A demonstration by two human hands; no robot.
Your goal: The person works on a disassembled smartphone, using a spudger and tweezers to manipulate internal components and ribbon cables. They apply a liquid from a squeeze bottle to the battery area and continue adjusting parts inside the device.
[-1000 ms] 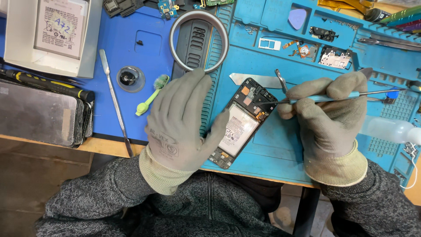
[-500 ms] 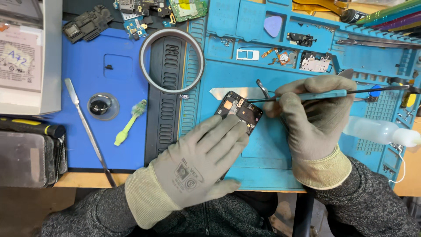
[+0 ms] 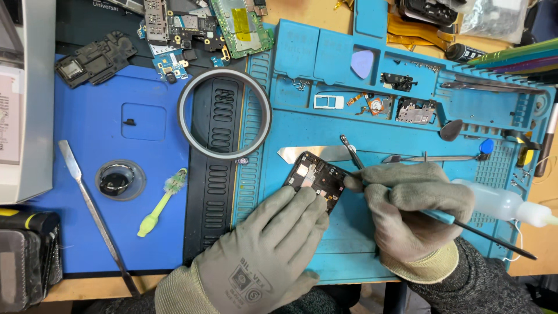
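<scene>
An opened black phone [image 3: 318, 176] with its back off lies on the teal repair mat [image 3: 325, 125]. My left hand [image 3: 267, 253], in a grey glove, lies flat over the phone's near end and holds it down. My right hand [image 3: 414, 210], also gloved, grips a thin black-shafted tool with a blue handle [image 3: 459, 224]. The tool's tip meets the phone's right edge, and its shaft slants off to the lower right. A small metal spudger [image 3: 349, 150] lies just beyond the phone.
A tape ring [image 3: 224, 114] sits on a black ribbed strip. A green brush [image 3: 158, 204] and a metal spatula [image 3: 93, 216] lie on the blue mat. Circuit boards [image 3: 203, 23] lie at the top, and a white squeeze bottle [image 3: 504, 204] at the right.
My left hand has slid down over the phone's near end. My right hand has swung the tool so that its handle points lower right instead of straight right. The view has shifted.
</scene>
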